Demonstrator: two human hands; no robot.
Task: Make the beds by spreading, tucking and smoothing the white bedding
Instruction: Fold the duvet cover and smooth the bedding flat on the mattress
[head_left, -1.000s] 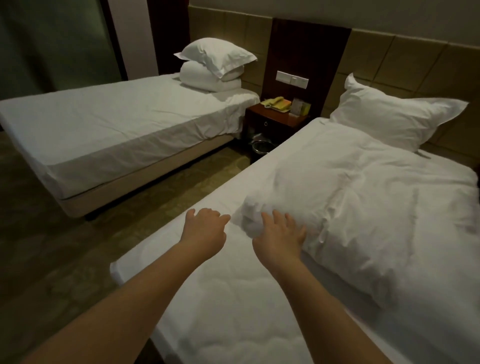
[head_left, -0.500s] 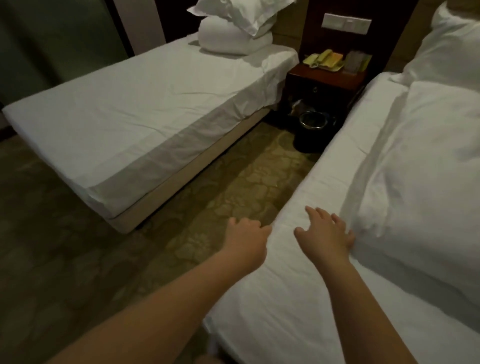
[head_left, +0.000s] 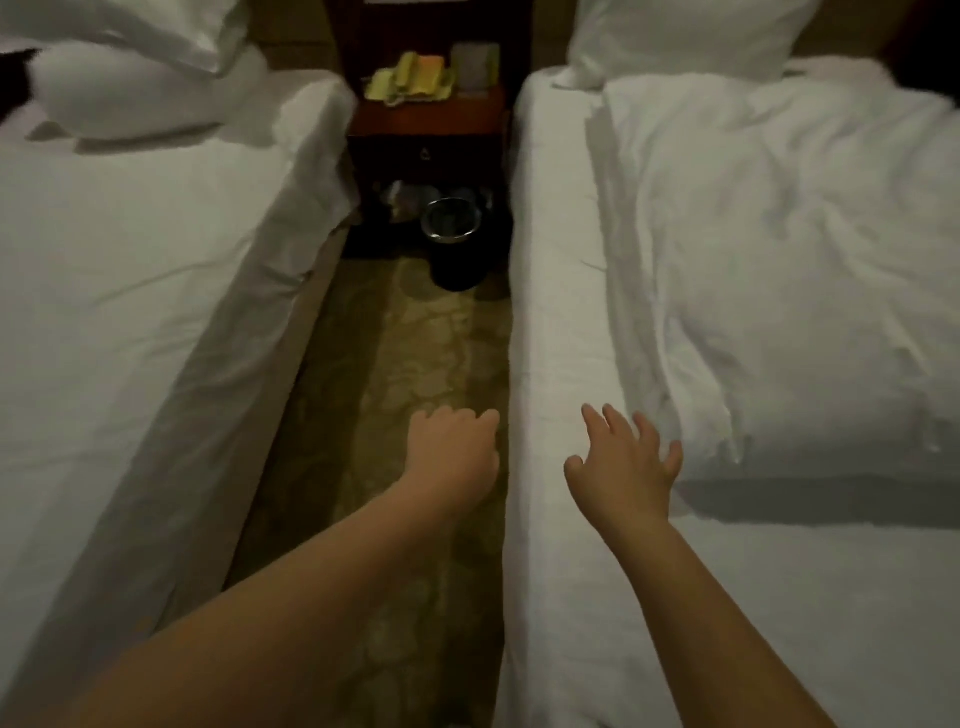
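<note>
Two beds run away from me with an aisle between them. On the right bed (head_left: 556, 322) a folded white duvet (head_left: 779, 260) lies over the far half, below a pillow (head_left: 680, 36). My right hand (head_left: 626, 467) hovers with spread fingers over the sheet, just left of the duvet's near corner, holding nothing. My left hand (head_left: 449, 452) hangs over the aisle beside the right bed's edge, fingers loosely curled and empty. The left bed (head_left: 130, 291) wears a flat white sheet and stacked pillows (head_left: 124, 73) at its head.
A dark wooden nightstand (head_left: 428, 111) with a yellow telephone (head_left: 410, 80) stands between the bed heads. A black bin (head_left: 454, 244) with a metal rim sits on the patterned carpet (head_left: 410, 374) at the aisle's far end.
My view has swung right and down the aisle. Both hands came off the duvet corner; the left moved out over the carpet, the right spread over the sheet.
</note>
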